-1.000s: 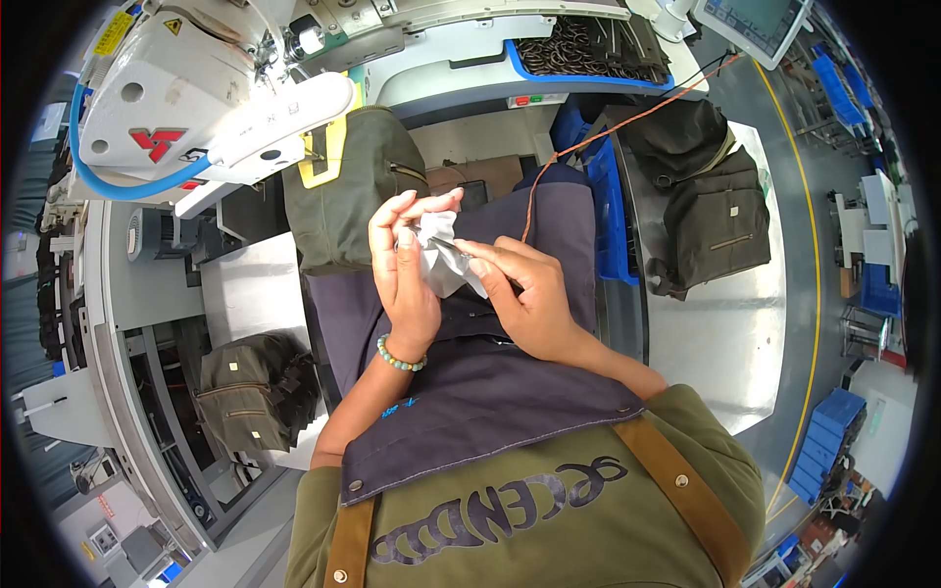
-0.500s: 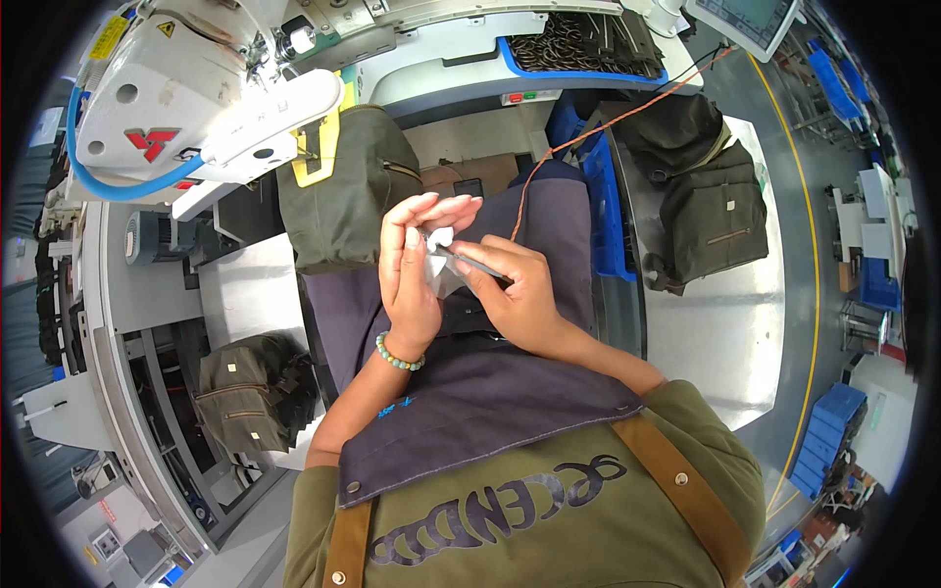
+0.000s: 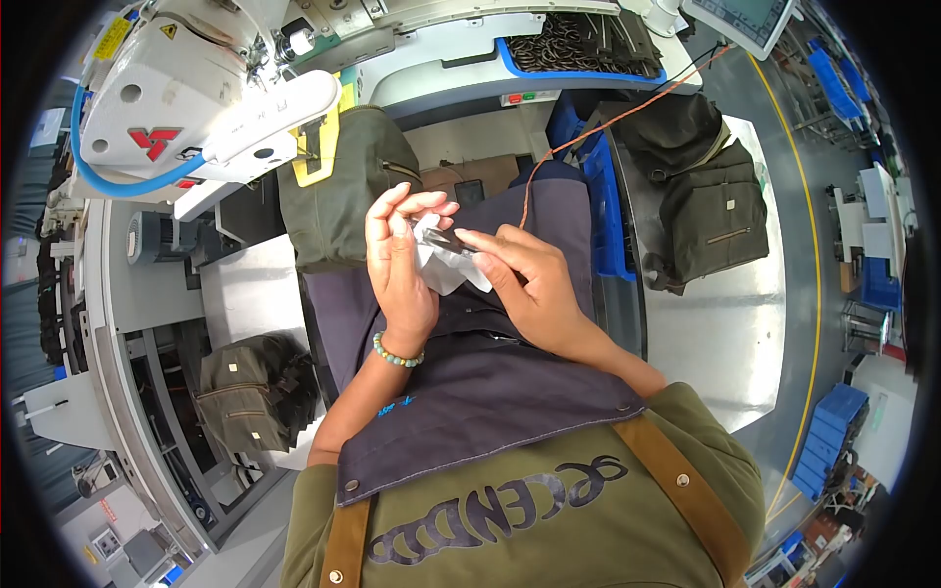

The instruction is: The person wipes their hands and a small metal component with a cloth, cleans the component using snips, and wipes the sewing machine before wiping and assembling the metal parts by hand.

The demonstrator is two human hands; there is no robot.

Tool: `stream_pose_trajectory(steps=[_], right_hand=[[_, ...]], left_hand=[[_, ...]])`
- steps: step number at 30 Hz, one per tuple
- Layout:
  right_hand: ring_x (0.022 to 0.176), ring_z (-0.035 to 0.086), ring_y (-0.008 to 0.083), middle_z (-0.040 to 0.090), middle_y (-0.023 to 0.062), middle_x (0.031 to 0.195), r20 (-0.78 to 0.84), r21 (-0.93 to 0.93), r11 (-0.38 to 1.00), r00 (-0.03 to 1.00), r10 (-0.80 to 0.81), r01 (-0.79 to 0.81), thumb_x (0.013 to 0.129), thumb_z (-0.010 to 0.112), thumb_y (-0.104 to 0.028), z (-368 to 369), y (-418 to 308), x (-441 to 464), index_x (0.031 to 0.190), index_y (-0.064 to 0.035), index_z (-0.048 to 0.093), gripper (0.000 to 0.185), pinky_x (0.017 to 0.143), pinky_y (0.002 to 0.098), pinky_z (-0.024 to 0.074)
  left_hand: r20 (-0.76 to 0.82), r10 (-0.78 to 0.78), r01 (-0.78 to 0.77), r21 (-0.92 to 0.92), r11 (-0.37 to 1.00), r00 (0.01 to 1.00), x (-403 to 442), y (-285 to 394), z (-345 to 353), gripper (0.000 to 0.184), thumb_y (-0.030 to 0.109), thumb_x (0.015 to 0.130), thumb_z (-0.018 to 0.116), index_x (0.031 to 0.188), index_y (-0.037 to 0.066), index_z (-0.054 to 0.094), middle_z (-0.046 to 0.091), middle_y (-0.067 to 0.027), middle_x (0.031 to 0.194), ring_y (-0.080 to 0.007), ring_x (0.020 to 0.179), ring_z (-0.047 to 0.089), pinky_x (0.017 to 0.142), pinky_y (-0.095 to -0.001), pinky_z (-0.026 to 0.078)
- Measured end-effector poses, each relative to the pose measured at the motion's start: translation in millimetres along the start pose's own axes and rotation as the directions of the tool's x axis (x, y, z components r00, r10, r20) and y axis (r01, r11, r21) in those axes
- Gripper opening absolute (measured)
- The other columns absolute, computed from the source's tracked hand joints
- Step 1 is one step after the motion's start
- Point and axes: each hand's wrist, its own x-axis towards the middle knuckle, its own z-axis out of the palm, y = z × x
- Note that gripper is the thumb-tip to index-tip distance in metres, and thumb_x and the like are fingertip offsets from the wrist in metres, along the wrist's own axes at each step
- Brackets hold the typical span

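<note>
My left hand (image 3: 400, 265), a beaded bracelet at its wrist, holds a crumpled white sheet (image 3: 446, 271) that looks like tissue or thin paper. Its fingers are curled around the sheet's upper side, and part of the sheet hangs toward my lap. From the other side, my right hand (image 3: 534, 279) pinches a thin grey metal tool (image 3: 449, 238), its tip against the sheet. The fingers cover most of this tool, so its exact kind is not clear. Both hands are above my dark apron (image 3: 480, 377).
A white sewing machine (image 3: 186, 108) stands at upper left beside an olive bag (image 3: 343, 186). More dark bags (image 3: 716, 211) lie on the right metal table (image 3: 720, 333), another bag (image 3: 257, 392) at left. An orange cord (image 3: 588, 134) runs down near my right hand. A blue-rimmed tray (image 3: 588, 73) holds dark parts.
The white sheet now shows much larger, spread out below the fingers. My left hand has shifted slightly left, and my right hand has turned, with the tool still in it.
</note>
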Motion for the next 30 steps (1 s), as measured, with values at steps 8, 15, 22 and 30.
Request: stream_pose_trajectory(steps=[8, 15, 22, 30], right_hand=[[0.053, 0.045, 0.0156, 0.049, 0.007, 0.07, -0.013, -0.076, 0.995, 0.998, -0.068, 0.067, 0.094, 0.066, -0.01, 9.5, 9.0, 1.5, 0.118, -0.0024, 0.071, 0.026, 0.051, 0.0311, 0.0376], [0.053, 0.052, 0.0179, 0.052, 0.0077, 0.072, -0.042, -0.163, 0.98, 0.992, -0.121, 0.113, 0.095, 0.065, -0.014, 14.3, 4.3, 2.8, 0.115, -0.0028, 0.071, 0.024, 0.05, 0.0326, 0.0409], [0.053, 0.053, 0.0198, 0.053, 0.008, 0.072, 0.001, -0.162, 0.985, 0.998, -0.061, 0.061, 0.094, 0.066, -0.016, 1.7, 6.1, -0.1, 0.114, -0.0023, 0.071, 0.025, 0.049, 0.033, 0.0414], [0.052, 0.049, 0.0164, 0.052, 0.007, 0.07, 0.032, -0.243, 0.962, 0.992, -0.119, 0.124, 0.093, 0.066, -0.007, 5.8, 0.5, -3.4, 0.118, -0.0032, 0.071, 0.026, 0.048, 0.0303, 0.0382]], left_hand=[[0.108, -0.004, 0.003, 0.011, 1.0, 0.994, -3.7, -1.2, 0.7, 0.035, 0.021, 0.11, 0.033, 0.136, -0.001, 0.042, 0.062, -0.0211, 0.121, -0.0258, 0.107, 0.065, 0.094, -0.0357, 0.051], [0.145, 0.002, -0.005, 0.017, 1.0, 0.989, -5.4, -2.8, 2.7, 0.037, 0.02, 0.11, 0.032, 0.138, -0.003, 0.041, 0.062, -0.0234, 0.124, -0.0291, 0.112, 0.065, 0.097, -0.037, 0.051], [0.032, -0.132, 0.135, -0.149, 0.98, 0.991, 0.1, 2.4, 0.8, 0.037, 0.021, 0.109, 0.035, 0.138, -0.002, 0.041, 0.061, -0.023, 0.125, -0.0299, 0.112, 0.065, 0.098, -0.0389, 0.051], [0.014, -0.133, 0.134, -0.142, 0.981, 0.991, 0.3, 3.6, 3.2, 0.038, 0.022, 0.11, 0.033, 0.139, -0.002, 0.04, 0.061, -0.0235, 0.125, -0.031, 0.112, 0.065, 0.098, -0.0391, 0.051]])
